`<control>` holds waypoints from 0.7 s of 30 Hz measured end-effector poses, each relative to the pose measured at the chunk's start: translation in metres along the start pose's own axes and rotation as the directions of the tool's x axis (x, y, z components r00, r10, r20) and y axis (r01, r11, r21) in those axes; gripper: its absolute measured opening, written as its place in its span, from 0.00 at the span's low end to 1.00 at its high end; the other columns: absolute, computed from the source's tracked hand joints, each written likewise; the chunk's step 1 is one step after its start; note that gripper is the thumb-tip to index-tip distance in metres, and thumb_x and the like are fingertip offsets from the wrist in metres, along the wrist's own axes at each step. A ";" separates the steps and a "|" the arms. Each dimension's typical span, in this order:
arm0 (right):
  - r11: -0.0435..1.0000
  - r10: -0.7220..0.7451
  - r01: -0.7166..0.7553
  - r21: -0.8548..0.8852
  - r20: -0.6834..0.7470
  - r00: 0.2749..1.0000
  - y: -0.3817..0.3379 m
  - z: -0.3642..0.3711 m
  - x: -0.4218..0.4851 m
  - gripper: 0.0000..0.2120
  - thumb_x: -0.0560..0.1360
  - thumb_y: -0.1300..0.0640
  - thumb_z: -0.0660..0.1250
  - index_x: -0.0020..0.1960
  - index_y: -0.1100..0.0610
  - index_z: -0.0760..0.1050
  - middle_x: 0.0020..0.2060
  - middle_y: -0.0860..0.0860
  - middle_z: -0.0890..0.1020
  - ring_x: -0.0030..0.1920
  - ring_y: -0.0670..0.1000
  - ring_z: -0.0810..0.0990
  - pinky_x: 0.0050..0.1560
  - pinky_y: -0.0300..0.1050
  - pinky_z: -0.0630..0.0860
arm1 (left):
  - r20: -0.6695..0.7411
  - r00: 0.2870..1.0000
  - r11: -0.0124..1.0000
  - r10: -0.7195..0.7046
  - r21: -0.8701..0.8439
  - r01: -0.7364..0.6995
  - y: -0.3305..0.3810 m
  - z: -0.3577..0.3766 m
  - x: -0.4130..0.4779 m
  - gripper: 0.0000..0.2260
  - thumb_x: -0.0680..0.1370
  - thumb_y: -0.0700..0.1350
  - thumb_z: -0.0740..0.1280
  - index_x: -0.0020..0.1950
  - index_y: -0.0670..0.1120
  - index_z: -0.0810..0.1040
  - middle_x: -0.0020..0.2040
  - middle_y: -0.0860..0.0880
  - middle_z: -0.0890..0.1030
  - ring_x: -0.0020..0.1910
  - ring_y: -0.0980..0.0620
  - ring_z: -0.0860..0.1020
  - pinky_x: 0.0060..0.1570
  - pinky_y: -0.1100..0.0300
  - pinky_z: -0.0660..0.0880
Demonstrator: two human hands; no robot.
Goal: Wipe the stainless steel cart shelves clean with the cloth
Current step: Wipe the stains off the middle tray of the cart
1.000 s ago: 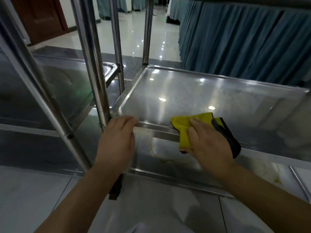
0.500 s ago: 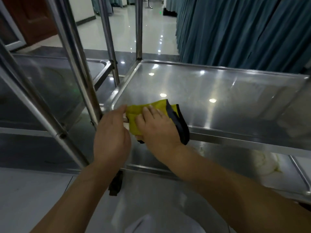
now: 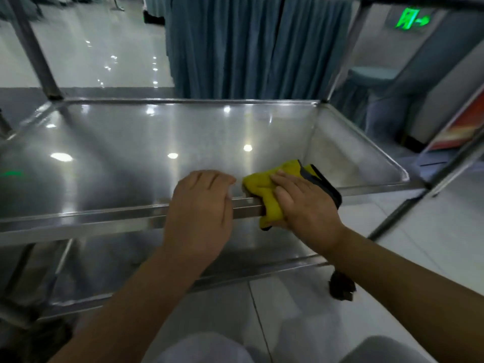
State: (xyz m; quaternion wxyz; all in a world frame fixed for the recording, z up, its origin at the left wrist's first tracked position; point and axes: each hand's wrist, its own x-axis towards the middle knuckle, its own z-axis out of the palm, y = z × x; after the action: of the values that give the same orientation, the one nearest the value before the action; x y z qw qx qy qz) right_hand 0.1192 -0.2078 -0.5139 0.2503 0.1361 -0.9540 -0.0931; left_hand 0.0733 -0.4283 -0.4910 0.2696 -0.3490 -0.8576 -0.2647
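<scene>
Both hands have slid right along the shelf's [image 3: 157, 153] front rim [image 3: 104, 221].
Left hand [image 3: 200, 205] curls over the rim; at its 3 o'clock, right hand [image 3: 303, 205] presses flat fingers on the yellow cloth [image 3: 262, 187] draped over it.

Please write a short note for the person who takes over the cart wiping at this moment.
Left hand holds the front rim of the middle shelf.
Right hand presses the yellow cloth over the same rim, right beside it.
Done: cannot tell which parts are wiped.
To do: probably the rest of the rim, the shelf floor, the lower shelf.
</scene>
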 end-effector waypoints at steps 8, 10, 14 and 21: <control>0.966 0.240 -0.216 -0.144 0.178 0.954 0.155 -0.024 -0.100 0.36 0.74 0.32 0.53 0.55 0.65 0.75 0.57 0.64 0.79 0.56 0.64 0.80 0.59 0.60 0.73 | 0.086 0.994 0.997 0.069 0.035 -0.073 0.074 0.050 0.020 0.12 0.75 0.42 0.59 0.52 0.43 0.79 0.48 0.45 0.80 0.47 0.42 0.76 0.51 0.48 0.71; 0.945 0.307 -0.275 -0.174 0.191 0.932 0.171 -0.028 -0.113 0.35 0.72 0.34 0.60 0.54 0.67 0.76 0.57 0.66 0.79 0.55 0.66 0.79 0.59 0.62 0.73 | 0.171 0.984 0.994 0.042 0.090 -0.058 0.077 0.052 0.023 0.12 0.74 0.44 0.58 0.51 0.44 0.79 0.48 0.45 0.80 0.47 0.43 0.76 0.50 0.49 0.71; 0.928 0.370 -0.347 -0.138 0.219 0.903 0.162 -0.026 -0.113 0.36 0.70 0.33 0.60 0.58 0.65 0.76 0.58 0.64 0.79 0.56 0.66 0.78 0.60 0.61 0.72 | 0.296 0.954 0.981 -0.054 0.193 -0.005 0.064 0.040 0.024 0.11 0.72 0.48 0.63 0.51 0.47 0.79 0.49 0.48 0.80 0.49 0.45 0.75 0.52 0.48 0.71; 0.989 0.127 -0.136 0.064 0.138 0.982 0.060 -0.012 -0.038 0.37 0.56 0.41 0.79 0.57 0.62 0.78 0.56 0.60 0.81 0.55 0.61 0.81 0.56 0.50 0.75 | 0.362 0.927 0.962 -0.101 0.273 -0.001 0.029 0.016 0.017 0.27 0.64 0.61 0.59 0.55 0.46 0.78 0.51 0.47 0.80 0.49 0.42 0.77 0.48 0.47 0.74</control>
State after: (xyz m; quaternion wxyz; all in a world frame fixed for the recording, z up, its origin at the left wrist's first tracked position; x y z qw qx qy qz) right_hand 0.1444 -0.1408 -0.5056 0.1865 0.0752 -0.9783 -0.0504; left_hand 0.0798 -0.3922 -0.4834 0.1397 -0.3310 -0.9296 -0.0819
